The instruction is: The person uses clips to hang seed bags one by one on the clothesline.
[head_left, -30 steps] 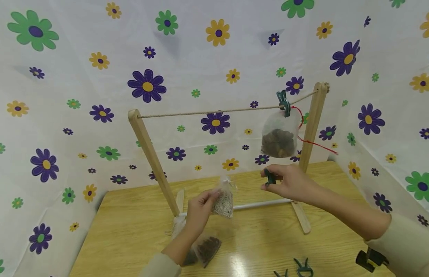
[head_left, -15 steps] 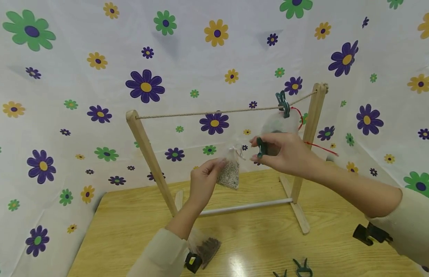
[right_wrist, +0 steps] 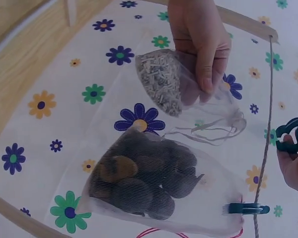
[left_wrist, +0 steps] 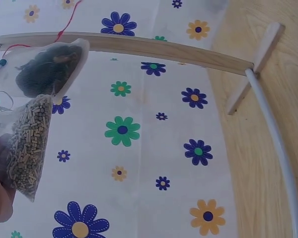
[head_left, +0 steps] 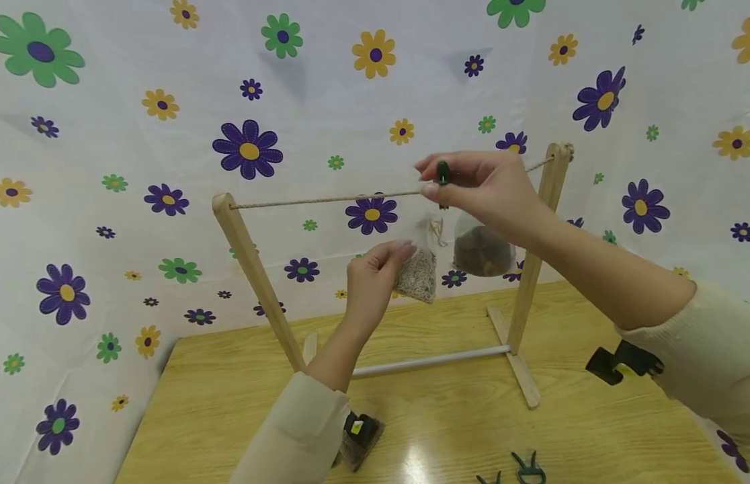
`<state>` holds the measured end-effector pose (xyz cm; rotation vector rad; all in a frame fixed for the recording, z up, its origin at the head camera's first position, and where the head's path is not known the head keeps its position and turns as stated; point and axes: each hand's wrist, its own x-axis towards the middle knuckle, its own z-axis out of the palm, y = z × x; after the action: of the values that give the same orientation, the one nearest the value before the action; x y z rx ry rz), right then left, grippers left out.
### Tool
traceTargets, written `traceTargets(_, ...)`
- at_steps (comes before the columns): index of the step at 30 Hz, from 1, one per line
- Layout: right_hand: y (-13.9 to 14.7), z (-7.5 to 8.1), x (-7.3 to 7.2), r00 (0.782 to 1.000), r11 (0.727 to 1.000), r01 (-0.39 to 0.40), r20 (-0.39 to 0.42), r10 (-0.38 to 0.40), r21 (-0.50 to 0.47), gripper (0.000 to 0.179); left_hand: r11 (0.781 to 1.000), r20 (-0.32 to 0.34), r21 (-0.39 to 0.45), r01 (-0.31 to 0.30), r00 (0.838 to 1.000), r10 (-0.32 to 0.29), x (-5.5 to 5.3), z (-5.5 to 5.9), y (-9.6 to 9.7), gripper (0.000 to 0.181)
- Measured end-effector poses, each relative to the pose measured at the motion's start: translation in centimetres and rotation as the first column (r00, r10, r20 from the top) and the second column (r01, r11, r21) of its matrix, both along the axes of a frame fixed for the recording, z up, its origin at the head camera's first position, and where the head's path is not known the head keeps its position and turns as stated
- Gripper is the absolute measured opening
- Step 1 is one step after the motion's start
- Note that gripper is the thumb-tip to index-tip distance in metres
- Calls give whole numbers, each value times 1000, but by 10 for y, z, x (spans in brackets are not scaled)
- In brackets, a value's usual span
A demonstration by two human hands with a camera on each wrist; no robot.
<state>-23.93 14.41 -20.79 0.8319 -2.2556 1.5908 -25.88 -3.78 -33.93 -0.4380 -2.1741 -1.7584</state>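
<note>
My left hand (head_left: pixel 371 289) pinches a small sheer drawstring bag (head_left: pixel 419 272) of pale pellets, its pale cord dangling, just below the rope (head_left: pixel 326 200). In the right wrist view the thumb and fingers grip the bag's gathered upper part. Up at rope height, my right hand (head_left: pixel 496 191) holds a dark green spring clip (head_left: pixel 443 173) between thumb and fingers. The right wrist view has this clip's jaws apart, close beside the rope. A larger mesh bag (right_wrist: pixel 144 178) with dark round pieces and a red cord hangs from the rope by another green clip (right_wrist: pixel 246 208).
The rope runs between a left wooden post (head_left: pixel 260 282) and a right one (head_left: pixel 535 255), with a white bar (head_left: pixel 435 361) low between them. Green clips (head_left: pixel 530 468) lie at the table's (head_left: pixel 460 417) front. A bag of brown pieces (head_left: pixel 353 452) sits under my left wrist.
Both hands have risen, the right with its clip up to the rope, passing in front of the hanging bag. The left has brought the pellet bag up and right, toward the rope.
</note>
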Motion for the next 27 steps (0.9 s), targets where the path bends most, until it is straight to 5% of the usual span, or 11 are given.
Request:
traceTargets(6,-6,17,-17,983,988,7,180,22,-157,9,1000,-7,6,2,1000,-2,-6,12,7,27)
traceTargets(27,-6,18,-44,943,1000,-15,332,11,10,14,999,-12,32,37,999,-37,-13,29,11,24)
